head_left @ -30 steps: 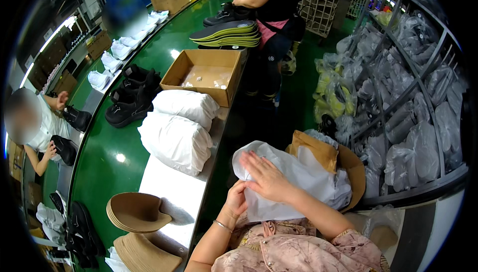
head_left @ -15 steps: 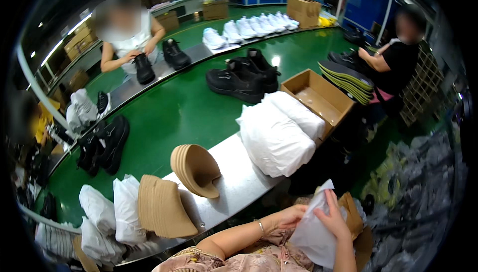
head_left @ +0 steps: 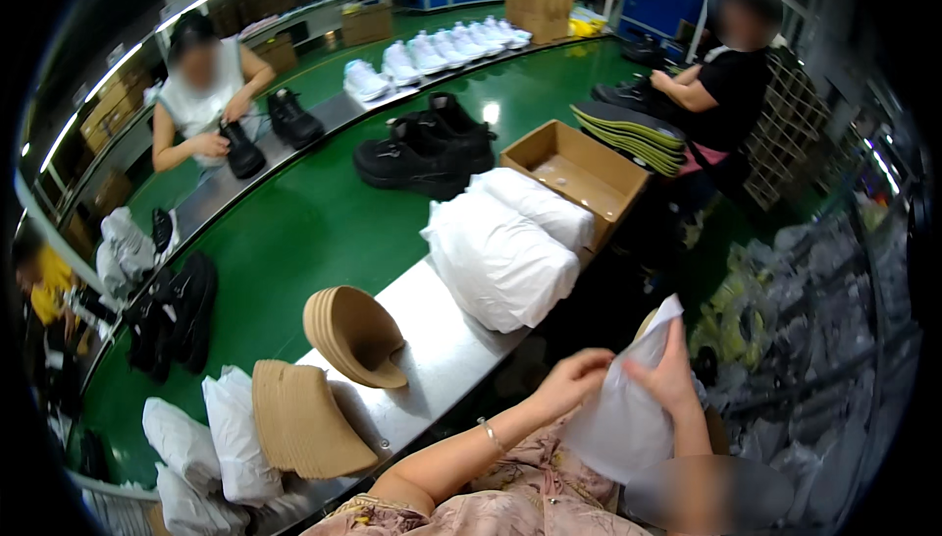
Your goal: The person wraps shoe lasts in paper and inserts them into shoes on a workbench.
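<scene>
Left to right: two stacks of tan insoles and on the steel tabletop; two white stuffed bags; one open cardboard box. My left hand, forearm raised from below, and my right hand, its fingers pinched, both grip one white plastic bag over my lap, just off the tabletop edge.

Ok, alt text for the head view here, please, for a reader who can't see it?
Both hands, left hand and right hand, hold a white plastic bag in the person's lap. Beyond lie stacked tan insoles, white bundles, an open cardboard box and black shoes on a green conveyor.
</scene>
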Motion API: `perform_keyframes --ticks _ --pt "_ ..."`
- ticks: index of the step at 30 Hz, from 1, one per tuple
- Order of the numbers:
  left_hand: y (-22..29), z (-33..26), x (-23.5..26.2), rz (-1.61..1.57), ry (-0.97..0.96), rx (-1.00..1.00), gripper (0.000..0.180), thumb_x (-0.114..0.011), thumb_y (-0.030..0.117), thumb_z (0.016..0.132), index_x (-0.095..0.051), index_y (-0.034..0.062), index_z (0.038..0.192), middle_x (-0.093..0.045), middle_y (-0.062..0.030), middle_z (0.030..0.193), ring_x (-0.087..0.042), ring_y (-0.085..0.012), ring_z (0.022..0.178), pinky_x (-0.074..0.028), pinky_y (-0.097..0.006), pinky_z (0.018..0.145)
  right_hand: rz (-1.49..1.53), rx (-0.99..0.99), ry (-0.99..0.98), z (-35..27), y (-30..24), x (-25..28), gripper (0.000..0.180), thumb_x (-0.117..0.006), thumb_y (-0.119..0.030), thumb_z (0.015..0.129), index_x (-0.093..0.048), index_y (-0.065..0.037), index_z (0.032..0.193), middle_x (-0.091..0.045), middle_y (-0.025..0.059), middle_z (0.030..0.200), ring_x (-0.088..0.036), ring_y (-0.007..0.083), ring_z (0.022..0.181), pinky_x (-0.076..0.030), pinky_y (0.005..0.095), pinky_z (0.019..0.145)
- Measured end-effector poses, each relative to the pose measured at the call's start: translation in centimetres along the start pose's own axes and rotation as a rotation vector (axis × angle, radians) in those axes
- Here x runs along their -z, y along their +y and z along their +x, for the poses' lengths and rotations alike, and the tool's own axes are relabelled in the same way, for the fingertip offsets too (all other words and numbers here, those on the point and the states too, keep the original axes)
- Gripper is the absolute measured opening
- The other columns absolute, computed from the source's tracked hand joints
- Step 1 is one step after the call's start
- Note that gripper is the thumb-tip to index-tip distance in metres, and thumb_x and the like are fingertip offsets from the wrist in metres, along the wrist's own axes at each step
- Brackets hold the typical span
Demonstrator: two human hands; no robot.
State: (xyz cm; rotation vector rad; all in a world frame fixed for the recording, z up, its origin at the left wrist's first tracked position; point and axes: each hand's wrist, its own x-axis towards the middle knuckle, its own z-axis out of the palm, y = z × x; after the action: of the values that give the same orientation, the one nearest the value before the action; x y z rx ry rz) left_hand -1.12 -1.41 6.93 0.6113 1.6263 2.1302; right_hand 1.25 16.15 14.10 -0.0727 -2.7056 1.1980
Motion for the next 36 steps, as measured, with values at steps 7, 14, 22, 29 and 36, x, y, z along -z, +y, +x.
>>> perform_keyframes --ticks 7,14,22,29,36 --pt "4.9 -2.0 -2.8 0.333 0.201 -0.311 0.033 -0.05 0.011 0.088 -0.044 -0.0031 0.118 -0.051 -0.0182 0.112 -0.052 -0.0244 0.1 -0.042 -0.031 0.084 -0.543 0.296 0.628 2.9 -5.5 1.0 0.095 -0.074 -0.02 0.06 -0.019 -0.003 0.136 -0.033 0.024 0.122 -0.039 0.0406 0.109 -0.035 0.0462 0.092" --pt "4.0 1.7 -3.3 -0.055 -0.07 -0.364 0.074 -0.045 0.033 0.091 0.0 0.0001 0.14 -0.02 -0.015 0.14 -0.024 -0.0238 0.128 -0.02 -0.033 0.104 -0.437 0.277 0.656 2.2 -8.4 -1.0 0.099 -0.075 -0.028 0.061 -0.017 -0.004 0.138 -0.031 0.0247 0.124 -0.037 0.0408 0.109 -0.033 0.0487 0.09" --pt "3.6 2.4 -1.5 -0.517 0.276 -0.098 0.043 -0.065 0.009 0.08 -0.04 0.0013 0.114 -0.053 -0.0086 0.108 -0.053 -0.0155 0.096 -0.044 -0.03 0.085 0.331 0.212 0.124 1.7 -3.6 0.4 0.076 -0.058 -0.038 0.084 -0.02 0.002 0.136 -0.032 0.0232 0.132 -0.034 0.0307 0.122 -0.028 0.0371 0.1" --pt "3.0 2.7 -0.4 -0.782 0.041 0.095 0.059 -0.061 0.037 0.082 -0.039 0.001 0.124 -0.051 -0.0124 0.12 -0.051 -0.0232 0.108 -0.042 -0.037 0.093 0.791 -0.075 0.165 0.0 -2.7 -1.0 0.043 -0.048 -0.028 0.092 -0.042 -0.001 0.125 -0.057 0.0068 0.104 -0.05 0.011 0.097 -0.038 0.0237 0.088" --pt "3.5 2.8 -0.4 -0.782 -0.085 0.178 0.089 -0.055 0.063 0.073 -0.03 0.0019 0.133 -0.043 -0.013 0.13 -0.044 -0.0262 0.118 -0.036 -0.04 0.1 1.177 -0.105 0.17 -0.1 -2.6 -0.9 0.029 -0.043 -0.02 0.094 -0.05 0.0 0.115 -0.056 0.0042 0.106 -0.05 0.0105 0.098 -0.039 0.0237 0.087"
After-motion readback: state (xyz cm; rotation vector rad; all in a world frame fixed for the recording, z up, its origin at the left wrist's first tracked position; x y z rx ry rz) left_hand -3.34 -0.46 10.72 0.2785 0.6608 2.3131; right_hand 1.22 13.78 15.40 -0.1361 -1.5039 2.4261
